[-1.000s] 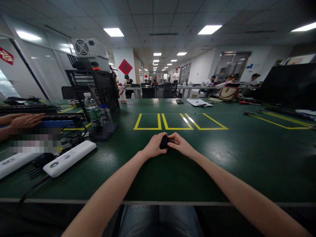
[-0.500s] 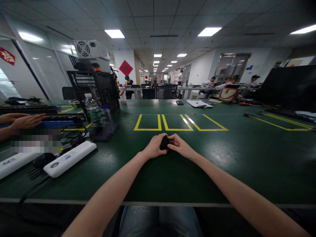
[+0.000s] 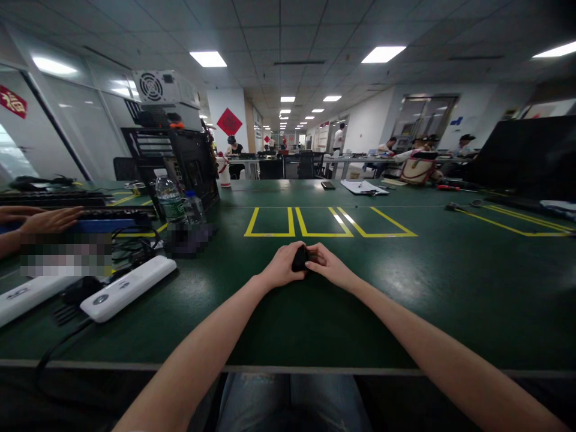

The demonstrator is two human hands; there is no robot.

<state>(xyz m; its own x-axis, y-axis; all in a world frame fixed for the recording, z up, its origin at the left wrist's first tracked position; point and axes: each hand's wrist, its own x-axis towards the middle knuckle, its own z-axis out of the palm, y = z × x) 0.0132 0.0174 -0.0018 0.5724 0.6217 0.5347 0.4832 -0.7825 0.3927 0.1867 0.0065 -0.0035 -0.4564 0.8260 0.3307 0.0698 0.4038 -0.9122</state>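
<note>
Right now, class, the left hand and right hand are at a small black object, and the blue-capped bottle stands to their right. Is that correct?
Not quite: the head view shows the blue-capped bottle standing to the left of both hands. The left hand and right hand are indeed at a small black object.

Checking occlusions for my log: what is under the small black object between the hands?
Green tabletop shows around the left hand and right hand. Directly under the small black object the view is covered by the object and left thumb, so contact is unclear.
</note>
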